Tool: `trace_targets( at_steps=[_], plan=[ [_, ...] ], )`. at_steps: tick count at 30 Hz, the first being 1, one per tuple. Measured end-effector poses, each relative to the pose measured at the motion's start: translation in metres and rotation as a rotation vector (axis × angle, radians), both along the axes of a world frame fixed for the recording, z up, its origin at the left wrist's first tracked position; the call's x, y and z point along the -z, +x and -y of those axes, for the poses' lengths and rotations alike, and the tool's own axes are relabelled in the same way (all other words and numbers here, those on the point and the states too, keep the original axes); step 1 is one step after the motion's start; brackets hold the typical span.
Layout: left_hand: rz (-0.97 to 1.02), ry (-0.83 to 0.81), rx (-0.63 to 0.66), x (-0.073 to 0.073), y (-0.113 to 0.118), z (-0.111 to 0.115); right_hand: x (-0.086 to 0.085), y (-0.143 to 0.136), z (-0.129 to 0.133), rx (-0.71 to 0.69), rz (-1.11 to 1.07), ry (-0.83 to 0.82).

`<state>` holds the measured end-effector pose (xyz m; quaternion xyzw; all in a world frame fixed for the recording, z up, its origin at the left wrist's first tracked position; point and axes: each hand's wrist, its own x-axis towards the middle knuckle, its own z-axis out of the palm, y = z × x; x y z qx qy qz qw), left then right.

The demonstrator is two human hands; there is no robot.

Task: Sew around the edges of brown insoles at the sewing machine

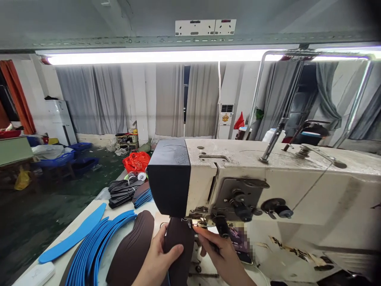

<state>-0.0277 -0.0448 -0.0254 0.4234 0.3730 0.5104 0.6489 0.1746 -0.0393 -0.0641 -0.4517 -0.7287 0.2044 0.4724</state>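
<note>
A dark brown, insole-shaped piece (179, 254) lies under the head of a sewing machine (202, 186), its far end at the needle area. My left hand (162, 254) grips its left side, thumb on top and fingers along the edge. My right hand (218, 250) is at the piece's right edge, index finger stretched toward the needle area. The other right fingers are curled around something dark, mostly hidden. Left of my left hand is a stack of similar brown pieces (131, 250). Beside that stands a fanned row of blue-edged pieces (95, 246).
A single blue piece (74, 234) and a white box (37, 274) lie at the table's left edge. Behind are bundles of black pieces (123, 192) and a red plastic bag (137, 161). A partly blurred phone (242, 246) lies right of my right hand, under the machine arm.
</note>
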Motion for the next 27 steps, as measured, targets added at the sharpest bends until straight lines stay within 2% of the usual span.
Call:
trace_targets(
  at_steps=[12, 16, 22, 27],
  plan=[
    [-0.042, -0.056, 0.013, -0.016, 0.011, -0.003, 0.001, 0.000, -0.002, 0.032, 0.065, 0.038],
    [0.008, -0.034, 0.015, -0.015, 0.017, -0.012, -0.002, -0.002, 0.000, 0.043, 0.052, 0.030],
    [-0.016, -0.043, -0.058, -0.016, 0.022, -0.031, -0.004, -0.002, -0.001, 0.030, 0.017, 0.028],
    [-0.080, 0.040, -0.007, -0.017, 0.025, -0.049, -0.004, -0.002, -0.001, -0.011, -0.002, 0.035]
  ],
)
